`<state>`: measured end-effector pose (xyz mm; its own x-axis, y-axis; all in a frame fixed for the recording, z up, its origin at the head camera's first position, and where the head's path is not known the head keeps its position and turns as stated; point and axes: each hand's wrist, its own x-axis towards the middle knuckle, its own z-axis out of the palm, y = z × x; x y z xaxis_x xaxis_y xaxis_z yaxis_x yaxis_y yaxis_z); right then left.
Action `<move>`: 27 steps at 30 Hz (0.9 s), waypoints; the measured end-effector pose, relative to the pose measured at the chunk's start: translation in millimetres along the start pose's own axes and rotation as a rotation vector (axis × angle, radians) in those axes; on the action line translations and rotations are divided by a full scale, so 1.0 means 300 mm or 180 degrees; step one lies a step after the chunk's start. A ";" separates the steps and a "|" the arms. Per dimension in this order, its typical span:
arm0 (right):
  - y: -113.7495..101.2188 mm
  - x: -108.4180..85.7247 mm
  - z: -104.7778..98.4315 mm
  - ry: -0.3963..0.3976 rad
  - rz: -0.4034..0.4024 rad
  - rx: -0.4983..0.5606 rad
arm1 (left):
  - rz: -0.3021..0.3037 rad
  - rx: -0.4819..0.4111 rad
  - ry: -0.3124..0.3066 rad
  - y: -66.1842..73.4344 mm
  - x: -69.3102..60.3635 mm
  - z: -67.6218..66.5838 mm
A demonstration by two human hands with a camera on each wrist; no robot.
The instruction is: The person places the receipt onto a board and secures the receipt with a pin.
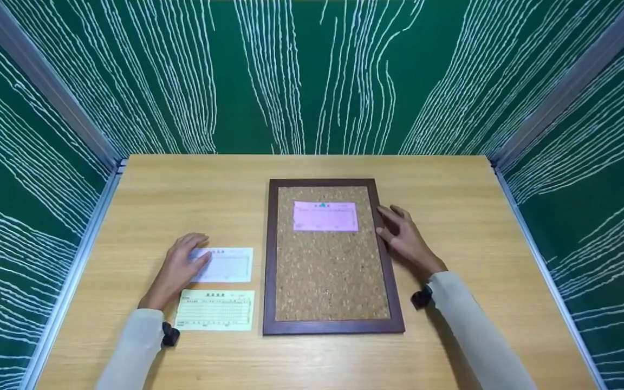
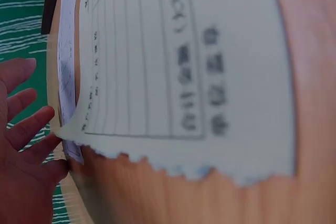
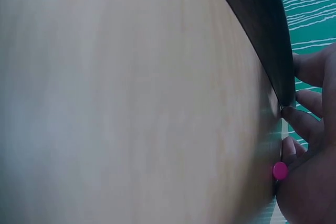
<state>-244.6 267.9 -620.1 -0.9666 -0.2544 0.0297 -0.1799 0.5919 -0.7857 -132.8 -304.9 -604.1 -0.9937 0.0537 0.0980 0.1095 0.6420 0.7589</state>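
A corkboard in a dark brown frame lies flat, with a pink slip held near its top by a green pin. My right hand grips the frame's right edge, its bent fingers and thumb on the border. A round pink pin head shows beside that palm; whether the hand holds it I cannot tell. My left hand is spread, its thumb over a pale lavender slip and covering that slip's left end. Below it lies a pale green slip, one short edge ragged.
The wooden table carries all of these. Green walls with white wavy lines rise behind and at both sides, with metal strips along the table's edges. A small black device sits on each wrist.
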 end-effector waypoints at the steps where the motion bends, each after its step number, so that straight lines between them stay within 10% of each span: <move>1: 0.000 0.000 0.000 0.0005 -0.0005 -0.0006 | 0.0034 0.0011 0.0033 -0.005 -0.003 -0.002; 27: -0.001 0.007 0.001 -0.0018 0.0085 0.0010 | -0.0225 0.0324 0.0095 -0.091 -0.048 -0.080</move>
<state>-246.6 267.0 -619.9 -0.9701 -0.2428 0.0053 -0.1535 0.5960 -0.7882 -121.1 -341.5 -610.9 -0.9976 -0.0163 0.0668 0.0349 0.7178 0.6953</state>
